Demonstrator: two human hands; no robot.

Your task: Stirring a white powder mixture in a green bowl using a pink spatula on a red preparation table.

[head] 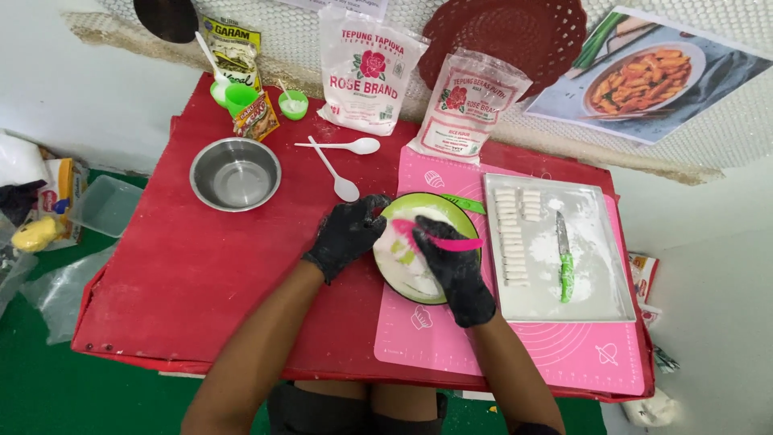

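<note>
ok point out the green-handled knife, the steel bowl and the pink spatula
green-handled knife (568, 278), head view, on its green handle
steel bowl (235, 173), head view, on its inner base
pink spatula (455, 242), head view, on its handle

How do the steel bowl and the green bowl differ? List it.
The steel bowl is bare grey metal and looks empty; the green bowl has a green rim and holds white dough. The steel bowl stands untouched on the red table; the green bowl sits on the pink mat, gripped by the left hand while the right hand works a pink tool inside. Both are round and upright.
</note>
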